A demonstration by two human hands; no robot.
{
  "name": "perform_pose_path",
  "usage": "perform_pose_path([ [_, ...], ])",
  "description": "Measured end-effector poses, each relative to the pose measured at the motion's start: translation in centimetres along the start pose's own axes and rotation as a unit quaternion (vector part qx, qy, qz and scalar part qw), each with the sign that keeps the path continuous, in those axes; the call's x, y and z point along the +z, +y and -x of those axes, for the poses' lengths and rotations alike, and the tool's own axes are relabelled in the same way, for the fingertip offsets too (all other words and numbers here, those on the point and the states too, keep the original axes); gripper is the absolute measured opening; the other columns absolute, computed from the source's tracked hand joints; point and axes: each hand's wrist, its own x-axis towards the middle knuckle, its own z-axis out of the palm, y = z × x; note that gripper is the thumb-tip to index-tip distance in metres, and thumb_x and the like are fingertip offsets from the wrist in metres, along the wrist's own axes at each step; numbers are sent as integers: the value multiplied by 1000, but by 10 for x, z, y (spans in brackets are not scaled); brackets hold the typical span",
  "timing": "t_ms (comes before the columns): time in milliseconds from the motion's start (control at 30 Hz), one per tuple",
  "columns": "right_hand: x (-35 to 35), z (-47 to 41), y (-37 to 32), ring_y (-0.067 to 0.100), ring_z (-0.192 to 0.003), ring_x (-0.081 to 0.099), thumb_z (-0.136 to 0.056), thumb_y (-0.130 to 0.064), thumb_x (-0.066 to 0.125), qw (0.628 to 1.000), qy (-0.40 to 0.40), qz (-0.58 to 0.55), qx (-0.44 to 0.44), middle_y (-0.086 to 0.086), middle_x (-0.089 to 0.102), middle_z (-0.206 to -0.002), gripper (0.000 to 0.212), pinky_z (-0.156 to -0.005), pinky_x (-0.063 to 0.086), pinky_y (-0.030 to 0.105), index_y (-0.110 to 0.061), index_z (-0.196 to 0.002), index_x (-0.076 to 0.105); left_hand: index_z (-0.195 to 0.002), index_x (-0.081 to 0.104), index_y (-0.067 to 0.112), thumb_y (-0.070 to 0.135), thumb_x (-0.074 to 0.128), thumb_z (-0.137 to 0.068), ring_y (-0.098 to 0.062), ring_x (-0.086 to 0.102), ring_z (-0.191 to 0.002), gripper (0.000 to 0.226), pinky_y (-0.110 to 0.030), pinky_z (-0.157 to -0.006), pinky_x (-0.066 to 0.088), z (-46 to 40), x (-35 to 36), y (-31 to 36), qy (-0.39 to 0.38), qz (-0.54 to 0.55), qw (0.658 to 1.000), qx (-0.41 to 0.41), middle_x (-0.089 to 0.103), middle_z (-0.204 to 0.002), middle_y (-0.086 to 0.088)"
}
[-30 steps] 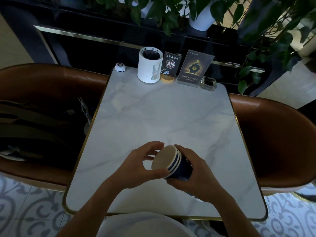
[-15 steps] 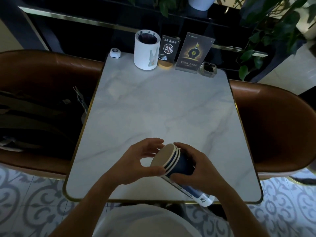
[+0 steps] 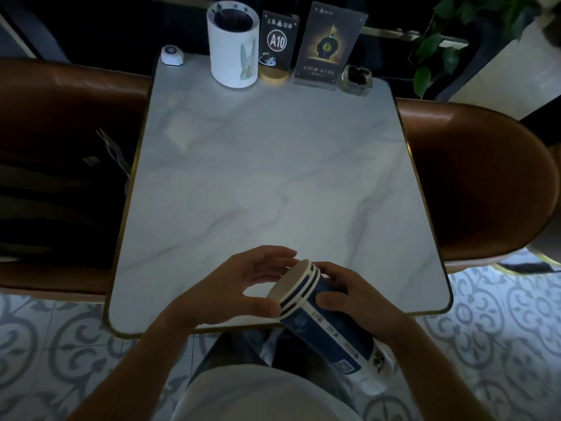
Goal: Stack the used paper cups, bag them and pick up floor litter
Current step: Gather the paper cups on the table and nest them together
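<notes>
Paper cups (image 3: 321, 317), nested into one stack, held tilted over the near edge of the bench (image 3: 273, 183): rims up and to the left, base end down-right past the bench edge, above the floor (image 3: 501, 314). Blue sleeves w/ white rims, at least 3 rims showing at the mouth. Lowest cup end looks white w/ print, blurred

Right hand (image 3: 361, 299) wraps the stack's side just below the rims, fingers curled round it, thumb on the near side. Left hand (image 3: 243, 287) sits at the mouth: thumb tip pressed on the lower rim, fingers half spread and arched over the top rim, touching or nearly so, can't tell which. So left is loosely cupped at the rims, not a full grip

Far end of bench: white holder (image 3: 233, 50) w/ rabbit print, small white puck (image 3: 172, 55) to its left, A10 sign (image 3: 277, 44), poster stand (image 3: 329, 47), glass ashtray (image 3: 356, 79). Rest of the marble top is bare. Brown seats (image 3: 473, 183) on both sides, dark bag (image 3: 54, 189) on the left one. Plant (image 3: 437, 50) at top right
</notes>
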Motion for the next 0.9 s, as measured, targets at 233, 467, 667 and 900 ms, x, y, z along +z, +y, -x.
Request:
perform_pose_path([
  [233,-4,18,17,33,-95,71,-72,-37,70,999,-7,-27,23,12,73,-109,54,-87,56,49,-19,-122,59,-141,48,18,6,86,-71,-23,52,-133,81,-49,-112,41,-3,12,0,-60,-27,998,-10,57,-142,0],
  [467,-24,60,38,41,-105,65,-78,-31,68,995,16,-95,-17,21,67,-117,53,-94,50,57,-11,-125,57,-143,46,16,3,81,-76,-25,52,-134,77,-50,-113,40,-16,57,20,-96,-41,994,8,55,-144,-3],
  [667,-52,131,71,31,-116,62,-79,-25,66,979,68,-163,-102,14,65,-125,60,-97,52,42,-20,-136,47,-140,48,16,14,82,-77,-25,56,-130,71,-54,-108,45,-27,133,35,-84,-26,996,8,57,-143,-3],
  [900,-83,221,137,34,-117,60,-87,1,55,942,123,-226,-217,16,63,-125,60,-92,52,38,-17,-140,34,-136,52,19,55,74,-76,-19,65,-119,74,-43,-98,55,-27,254,36,-64,-26,998,-3,66,-131,3],
])
